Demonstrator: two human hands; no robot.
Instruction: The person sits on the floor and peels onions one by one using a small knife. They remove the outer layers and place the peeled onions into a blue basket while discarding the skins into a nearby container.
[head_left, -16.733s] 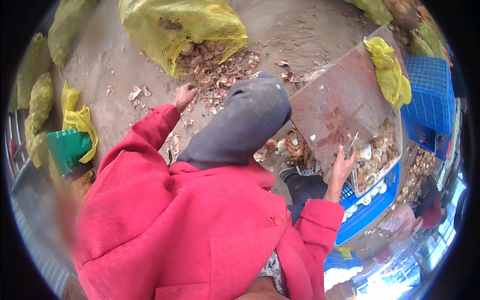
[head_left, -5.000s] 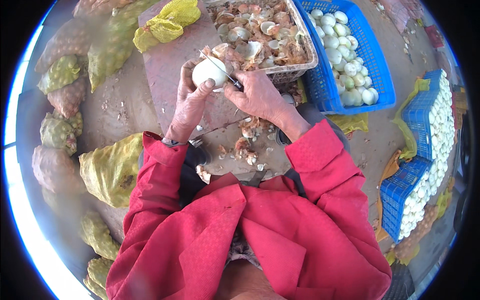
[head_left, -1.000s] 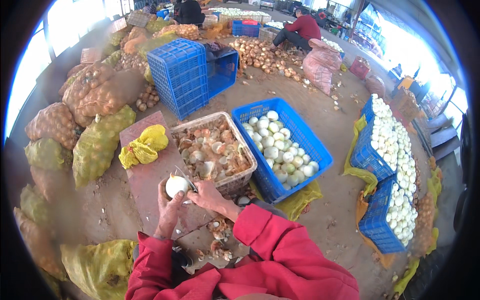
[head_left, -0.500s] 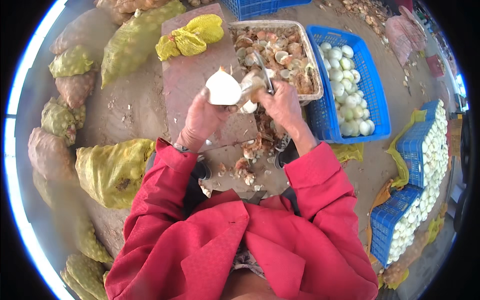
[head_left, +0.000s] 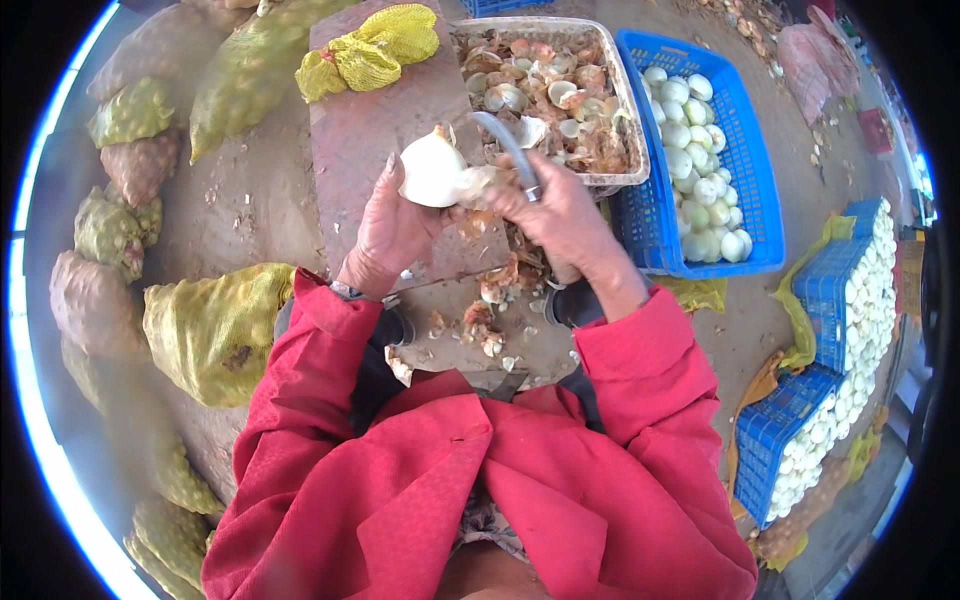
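A white, mostly peeled onion (head_left: 430, 172) rests in my left hand (head_left: 390, 235), its tip pointing up and the fingers curled around it from below. Close beside it, my right hand (head_left: 568, 220) grips a knife (head_left: 509, 146) with a curved blade that points up and away. The right fingers also pinch a pale strip of onion skin (head_left: 478, 184), which is blurred and reaches to the onion's right side. Both hands are above the near part of a reddish-brown board (head_left: 375, 150).
Beyond my hands stands a white tub (head_left: 640, 150) of onion peelings, with a blue crate (head_left: 757, 200) of peeled onions to its right. A yellow mesh bag (head_left: 380, 48) lies on the board. Filled sacks (head_left: 215, 330) line the left; stacked blue crates (head_left: 785, 420) stand at right.
The onion and my left hand have shifted slightly left in view. My right hand has turned the knife, so its curved blade shows more fully. The whole scene has shifted a little.
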